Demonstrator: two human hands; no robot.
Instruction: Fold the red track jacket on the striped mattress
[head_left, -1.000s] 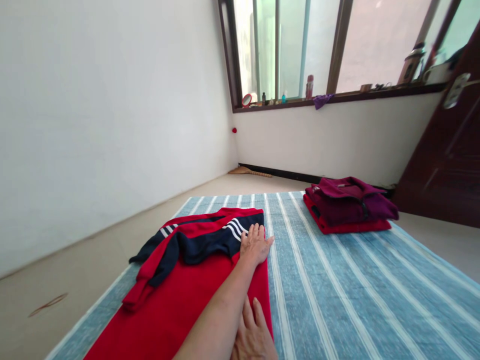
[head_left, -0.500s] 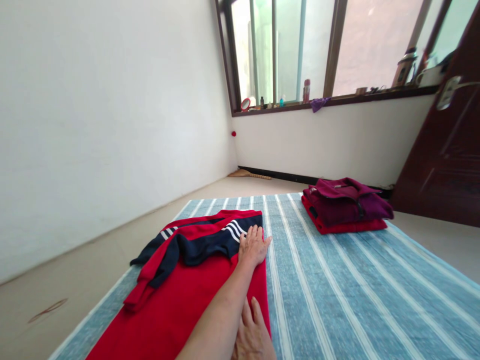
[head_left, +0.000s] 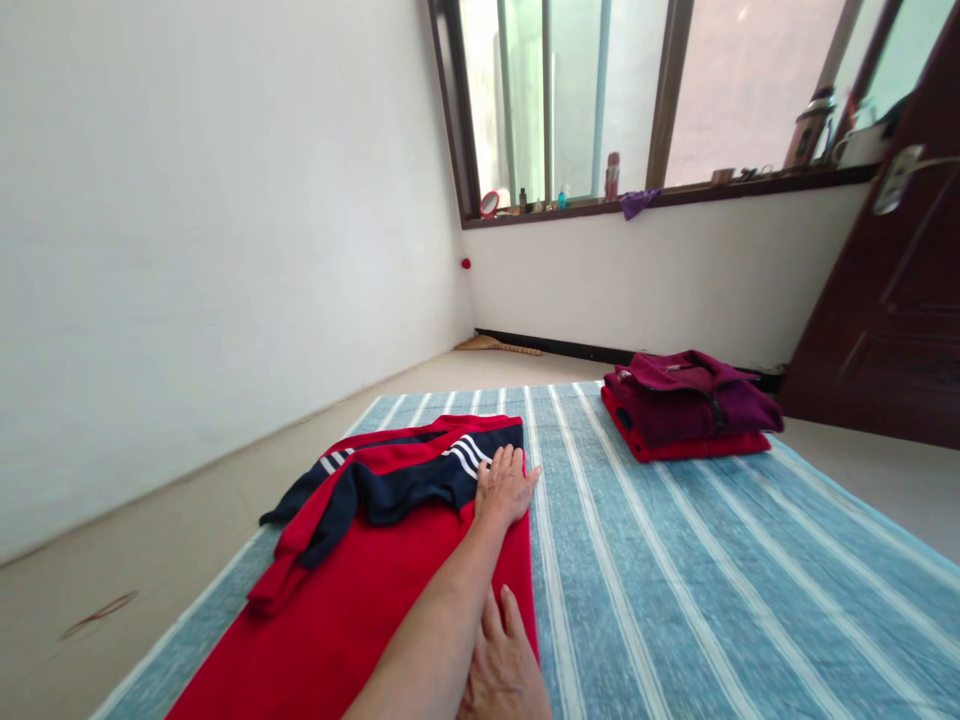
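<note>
A red garment with navy sleeve panels and white stripes, seemingly a track jacket [head_left: 360,600], lies spread lengthwise on a blue striped cloth. Its sleeves are laid across the upper part. My left hand [head_left: 507,485] rests palm down, fingers stretched, on the garment's right edge near the striped navy panel. Closer to me, my right hand [head_left: 504,665] lies flat on the same edge. My left forearm partly hides the right hand, including its thumb side. Neither hand grips the fabric.
Folded purple and red clothes [head_left: 686,410] are stacked on the striped cloth [head_left: 637,570] at right. A broom [head_left: 499,346] lies on the floor by the far wall. Bottles and a mirror [head_left: 490,204] line the window sill. A dark red door [head_left: 885,320] stands at right.
Both hands stay flat in nearly the same places on the garment. The view has shifted very slightly.
</note>
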